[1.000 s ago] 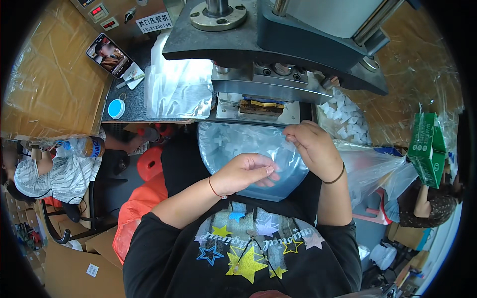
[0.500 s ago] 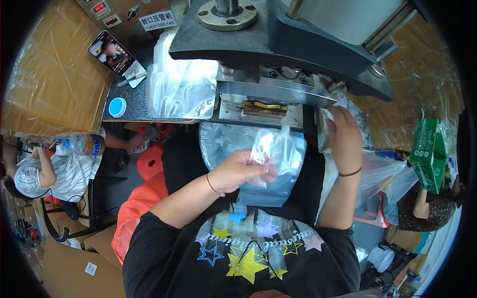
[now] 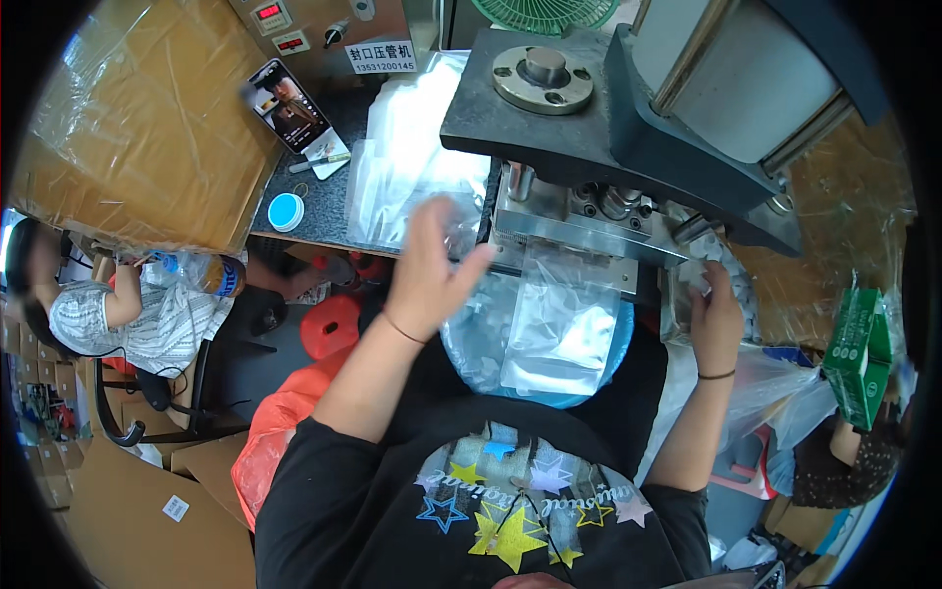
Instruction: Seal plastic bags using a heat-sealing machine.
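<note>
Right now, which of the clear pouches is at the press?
The single pouch with its upper end at the press, its body extending over the blue container; the other pouches lie piled on the bench.

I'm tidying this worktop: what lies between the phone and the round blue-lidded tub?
In the head view, a white piece, a pen and a thin ring lie between phone and tub.

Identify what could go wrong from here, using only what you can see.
The pouch reaches to the press with neither left hand nor right hand on it, so it might slip or skew.

The right hand, close beside the press, might get pinched if it strays underneath.

The lit phone could distract.
</note>
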A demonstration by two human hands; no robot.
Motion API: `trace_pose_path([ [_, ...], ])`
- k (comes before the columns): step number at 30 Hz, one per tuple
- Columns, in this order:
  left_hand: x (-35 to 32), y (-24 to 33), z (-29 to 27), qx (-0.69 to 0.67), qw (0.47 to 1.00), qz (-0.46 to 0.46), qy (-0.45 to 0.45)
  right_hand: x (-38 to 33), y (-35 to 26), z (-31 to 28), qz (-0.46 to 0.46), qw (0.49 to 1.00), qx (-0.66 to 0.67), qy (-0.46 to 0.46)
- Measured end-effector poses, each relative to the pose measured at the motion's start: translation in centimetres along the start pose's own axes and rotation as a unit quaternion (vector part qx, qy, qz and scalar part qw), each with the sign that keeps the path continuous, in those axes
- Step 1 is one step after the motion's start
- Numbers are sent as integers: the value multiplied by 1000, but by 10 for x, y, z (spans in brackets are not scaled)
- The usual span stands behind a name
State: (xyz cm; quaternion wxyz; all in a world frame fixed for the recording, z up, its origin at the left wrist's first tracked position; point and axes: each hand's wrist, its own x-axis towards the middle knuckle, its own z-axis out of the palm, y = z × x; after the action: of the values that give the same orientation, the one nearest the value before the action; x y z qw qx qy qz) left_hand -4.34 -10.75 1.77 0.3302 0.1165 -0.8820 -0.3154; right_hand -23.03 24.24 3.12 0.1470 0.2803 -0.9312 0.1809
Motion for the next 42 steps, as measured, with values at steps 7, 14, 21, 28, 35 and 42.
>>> trace_pose_path([
  [7, -26, -40, -37, 229, 950, 165, -130, -8, -38, -22, -7, 987, 154, 44],
  [14, -40, 18, -14, -293, 914, -170, -222, 0, -123, -18, -204, 919, 333, -63],
  [21, -63, 55, 25, -472, 779, -252, -328, 11, -138, -20, -199, 921, 331, -48],
  [28, -66, 69, 39, -566, 608, -332, -447, 11, -101, -35, -223, 919, 277, -172],
  [35, -36, 40, 50, -570, 637, -356, -378, 24, -20, -9, -54, 994, -60, -71],
  [42, -26, 25, 58, -532, 729, -350, -251, 21, -13, 6, -40, 995, -53, -72],
])
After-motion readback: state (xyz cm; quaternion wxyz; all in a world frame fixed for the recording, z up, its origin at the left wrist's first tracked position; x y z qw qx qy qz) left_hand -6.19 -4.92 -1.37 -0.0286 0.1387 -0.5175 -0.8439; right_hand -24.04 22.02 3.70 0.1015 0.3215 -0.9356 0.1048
